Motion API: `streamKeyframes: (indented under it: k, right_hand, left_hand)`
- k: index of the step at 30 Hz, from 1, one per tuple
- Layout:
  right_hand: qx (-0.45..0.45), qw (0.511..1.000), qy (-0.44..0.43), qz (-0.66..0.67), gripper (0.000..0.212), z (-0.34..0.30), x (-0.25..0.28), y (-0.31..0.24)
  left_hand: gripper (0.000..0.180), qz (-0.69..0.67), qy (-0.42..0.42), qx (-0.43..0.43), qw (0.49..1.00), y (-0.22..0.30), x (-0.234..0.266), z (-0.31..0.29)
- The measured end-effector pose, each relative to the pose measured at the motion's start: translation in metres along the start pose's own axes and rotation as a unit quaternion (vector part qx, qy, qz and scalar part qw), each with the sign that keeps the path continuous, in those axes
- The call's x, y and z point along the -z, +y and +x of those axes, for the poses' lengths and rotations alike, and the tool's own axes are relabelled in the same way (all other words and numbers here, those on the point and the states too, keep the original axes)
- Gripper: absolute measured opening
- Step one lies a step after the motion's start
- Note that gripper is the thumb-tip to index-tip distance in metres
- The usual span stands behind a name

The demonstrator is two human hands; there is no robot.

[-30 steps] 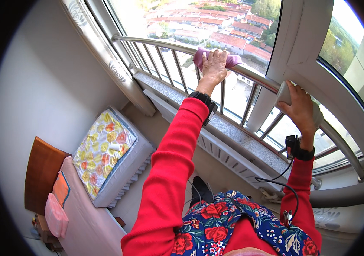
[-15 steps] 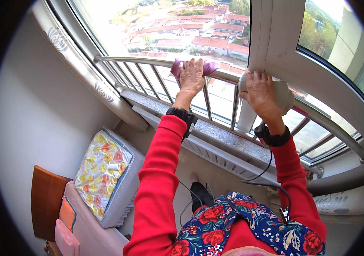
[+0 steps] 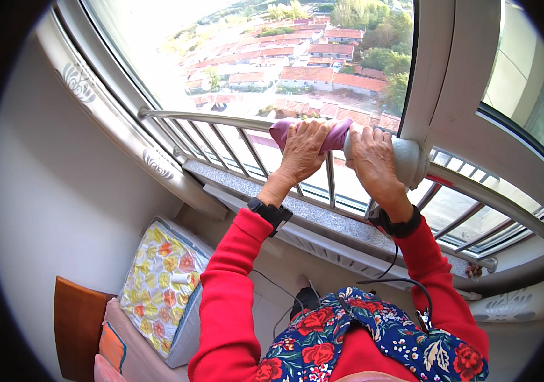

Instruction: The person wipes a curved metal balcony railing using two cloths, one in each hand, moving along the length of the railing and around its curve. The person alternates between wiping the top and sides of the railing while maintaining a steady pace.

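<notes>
A metal railing (image 3: 476,191) runs across in front of the window. My left hand (image 3: 305,149) is wrapped over its top bar, closed on a purple cloth (image 3: 336,135) that lies around the bar. Close to its right, my right hand (image 3: 374,159) grips a pale grey-green cloth (image 3: 407,160), also folded over the bar. The two cloths nearly meet. Both thumbs and the undersides of the cloths are hidden behind my hands and the rail.
A granite sill (image 3: 240,184) and a white radiator (image 3: 323,251) lie below the railing. At lower left stand a mattress-like block with a flowered top (image 3: 164,274), a small white roll (image 3: 181,278) on it, and a wooden headboard (image 3: 78,325). Cables hang by my right arm.
My left hand has slid right along the rail with the purple cloth. My right hand and its cloth have shifted slightly left and lower, so the hands are closer together. The view has tilted a little.
</notes>
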State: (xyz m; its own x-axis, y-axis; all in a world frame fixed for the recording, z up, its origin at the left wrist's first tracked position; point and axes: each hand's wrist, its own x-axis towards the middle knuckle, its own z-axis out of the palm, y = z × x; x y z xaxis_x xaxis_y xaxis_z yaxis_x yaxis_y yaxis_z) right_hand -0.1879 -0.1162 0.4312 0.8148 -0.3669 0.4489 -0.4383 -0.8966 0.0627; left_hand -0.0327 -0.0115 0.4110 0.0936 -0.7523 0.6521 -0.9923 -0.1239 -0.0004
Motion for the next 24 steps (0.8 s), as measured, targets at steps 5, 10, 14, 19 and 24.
streamKeyframes:
  k: [5,10,14,19,24]
  right_hand:
    - [-0.001,0.999,0.032,0.007,0.069,-0.003,0.005,-0.001]
    - [-0.004,0.996,-0.005,0.092,0.079,0.0,0.024,-0.005]
    - [-0.004,0.993,-0.018,0.116,0.075,0.014,0.025,-0.022]
    - [-0.011,0.995,-0.032,0.095,0.073,0.045,0.008,-0.063]
    - [0.013,0.999,-0.022,0.047,0.069,0.076,-0.016,-0.105]
  left_hand:
    - [0.065,-0.139,-0.059,-0.077,0.985,-0.033,0.017,0.005]
    - [0.06,-0.271,-0.08,-0.118,0.952,-0.074,0.025,0.007]
    - [0.049,-0.31,-0.045,-0.106,0.944,-0.116,0.029,0.002]
    - [0.04,-0.3,-0.025,-0.018,0.954,-0.199,0.05,-0.022]
    - [0.036,-0.286,0.008,0.112,0.952,-0.299,0.079,-0.064]
